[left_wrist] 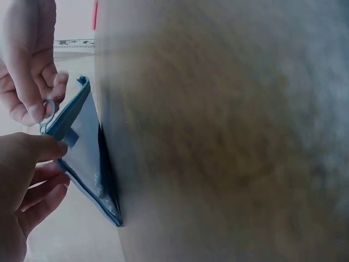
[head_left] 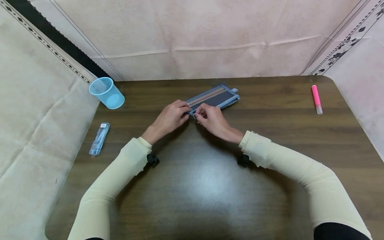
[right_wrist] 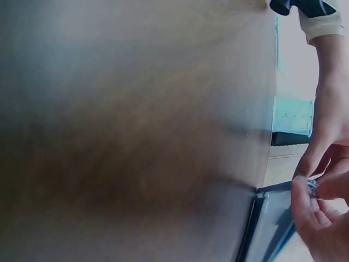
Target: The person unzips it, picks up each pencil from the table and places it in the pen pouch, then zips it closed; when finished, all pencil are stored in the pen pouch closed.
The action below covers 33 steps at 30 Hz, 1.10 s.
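Observation:
A blue zippered pouch (head_left: 220,97) with a dark see-through panel lies slantwise near the back edge of the table, its near-left corner lifted. My left hand (head_left: 171,119) pinches that corner between thumb and fingers. Just to its right, my right hand (head_left: 213,121) pinches a small loop-shaped zipper pull (left_wrist: 50,109) at the same end. In the left wrist view the pouch (left_wrist: 87,147) stands tilted, with the fingertips of both hands close together at its corner. The right wrist view shows the fingers covering most of the pull.
A light blue plastic cup (head_left: 107,93) stands at the table's back left corner. Nearer to me lies a translucent blue case (head_left: 99,139). At the back right is a pink marker (head_left: 316,99) with a pale end. Pale cloth (head_left: 210,40) hangs behind the wooden table (head_left: 192,200).

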Motion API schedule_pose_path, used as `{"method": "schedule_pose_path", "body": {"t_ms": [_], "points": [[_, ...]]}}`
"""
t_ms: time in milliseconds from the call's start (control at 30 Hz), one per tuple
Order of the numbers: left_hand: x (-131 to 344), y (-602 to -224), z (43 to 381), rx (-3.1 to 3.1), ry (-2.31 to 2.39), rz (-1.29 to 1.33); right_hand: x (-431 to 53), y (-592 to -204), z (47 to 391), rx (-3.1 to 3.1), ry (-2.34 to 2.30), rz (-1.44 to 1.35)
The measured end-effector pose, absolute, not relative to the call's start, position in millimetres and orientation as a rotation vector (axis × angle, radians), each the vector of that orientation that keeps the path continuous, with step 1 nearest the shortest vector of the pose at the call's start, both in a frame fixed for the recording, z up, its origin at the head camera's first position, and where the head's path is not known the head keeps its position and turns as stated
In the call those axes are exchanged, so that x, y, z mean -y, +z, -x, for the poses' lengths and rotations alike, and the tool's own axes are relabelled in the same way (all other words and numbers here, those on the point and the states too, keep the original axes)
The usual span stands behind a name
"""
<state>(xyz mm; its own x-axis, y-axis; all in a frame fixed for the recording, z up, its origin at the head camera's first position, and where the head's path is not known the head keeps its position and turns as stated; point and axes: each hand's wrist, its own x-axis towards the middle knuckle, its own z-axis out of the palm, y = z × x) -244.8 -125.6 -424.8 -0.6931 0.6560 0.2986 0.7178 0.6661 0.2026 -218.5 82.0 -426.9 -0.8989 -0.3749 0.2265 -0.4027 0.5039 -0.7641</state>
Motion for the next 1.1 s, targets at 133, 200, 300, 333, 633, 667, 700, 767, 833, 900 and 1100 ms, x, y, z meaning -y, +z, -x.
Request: {"method": "schedule_pose_path", "body": {"t_ms": [133, 200, 300, 333, 633, 667, 700, 767, 833, 900, 1100], "points": [[125.6, -423.7, 241.9, 2.614, -0.513, 1.082, -82.7, -426.5, 219.9, 2.607, 1.638, -0.629], [125.4, -423.6, 240.0, 2.564, -0.546, 1.059, -82.9, -426.6, 221.1, 2.552, 1.778, -0.56], [124.8, -423.0, 237.4, 2.503, -0.588, 1.024, -83.2, -426.3, 222.8, 2.431, 2.036, -0.435], [124.5, -422.7, 236.7, 2.491, -0.599, 1.014, -83.2, -426.7, 223.3, 2.369, 2.137, -0.398], [124.9, -421.6, 233.8, 2.488, -0.647, 0.983, -86.7, -428.3, 223.2, 2.228, 2.258, -0.31], [125.4, -422.1, 233.7, 2.494, -0.652, 0.981, -87.2, -428.2, 223.4, 2.264, 2.205, -0.321], [126.0, -422.7, 233.5, 2.5, -0.661, 0.979, -87.7, -428.1, 223.6, 2.296, 2.158, -0.325], [126.8, -423.7, 233.4, 2.507, -0.678, 0.977, -88.7, -428.2, 224.6, 2.329, 2.108, -0.326], [126.8, -423.6, 233.2, 2.507, -0.7, 0.981, -89.9, -428.1, 225.7, 2.335, 2.111, -0.315], [126.4, -422.6, 232.7, 2.514, -0.709, 0.984, -91.5, -428.0, 226.7, 2.335, 2.132, -0.302], [125.7, -419.6, 230.9, 2.556, -0.71, 0.978, -100.8, -426.5, 231.3, 2.352, 2.099, -0.263]]}}
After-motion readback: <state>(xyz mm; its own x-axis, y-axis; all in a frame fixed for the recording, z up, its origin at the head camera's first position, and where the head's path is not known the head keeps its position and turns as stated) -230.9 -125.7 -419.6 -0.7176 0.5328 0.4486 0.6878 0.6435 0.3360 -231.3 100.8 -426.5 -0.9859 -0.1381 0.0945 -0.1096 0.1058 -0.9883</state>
